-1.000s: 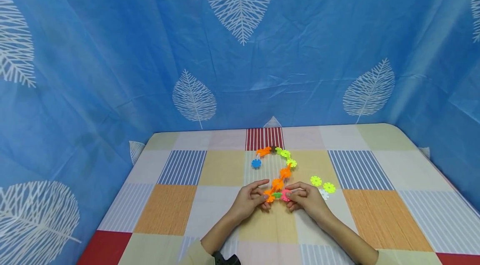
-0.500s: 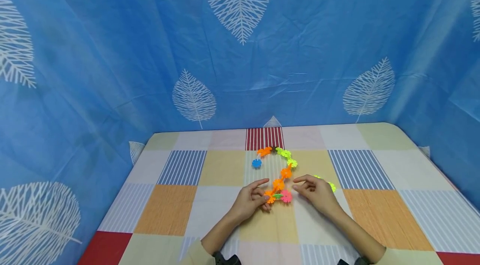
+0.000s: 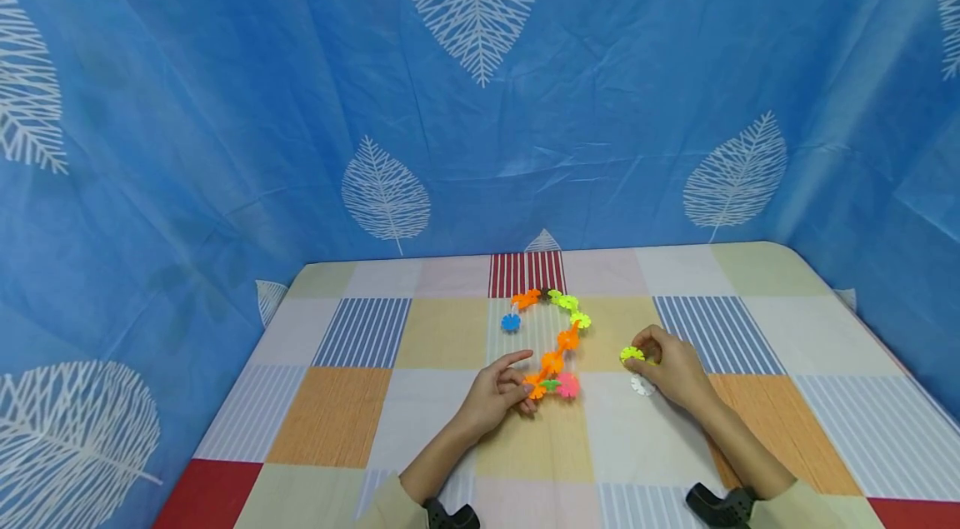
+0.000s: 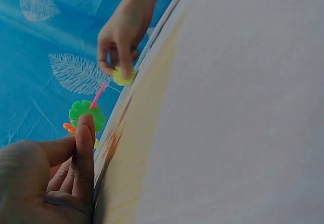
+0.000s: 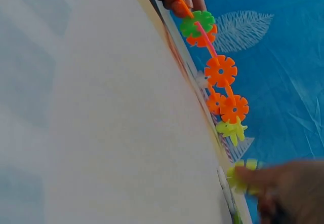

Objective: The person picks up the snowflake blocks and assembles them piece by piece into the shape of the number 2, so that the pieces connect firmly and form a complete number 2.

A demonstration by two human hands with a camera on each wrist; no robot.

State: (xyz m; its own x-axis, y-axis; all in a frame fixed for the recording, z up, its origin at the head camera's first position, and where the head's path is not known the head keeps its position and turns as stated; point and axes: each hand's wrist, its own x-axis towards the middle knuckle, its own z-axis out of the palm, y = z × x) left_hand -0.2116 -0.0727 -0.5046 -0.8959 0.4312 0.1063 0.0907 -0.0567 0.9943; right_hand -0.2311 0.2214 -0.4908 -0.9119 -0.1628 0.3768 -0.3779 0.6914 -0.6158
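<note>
A chain of flower-shaped interlocking discs curves across the table. Its near end has an orange disc (image 3: 535, 386), a green disc (image 3: 551, 385) and a pink disc (image 3: 568, 385). My left hand (image 3: 495, 396) pinches that orange disc between thumb and fingers, index finger extended above it. To the right, my right hand (image 3: 675, 366) has thumb and fingers on a yellow disc (image 3: 632, 354), which also shows between its fingers in the left wrist view. A white disc (image 3: 642, 385) lies just below that hand. The second loose yellow disc is mostly hidden by the hand.
The chain's far part runs through orange discs (image 3: 567, 339) and yellow discs (image 3: 580, 320) to a blue disc (image 3: 511, 322) at its other end. A patchwork cloth (image 3: 435, 333) covers the table. Blue leaf-print curtains (image 3: 585, 96) stand behind and at both sides.
My right hand has let go of the pink disc and moved right to the loose discs, where it takes hold of a yellow one. The left hand keeps its hold on the orange disc.
</note>
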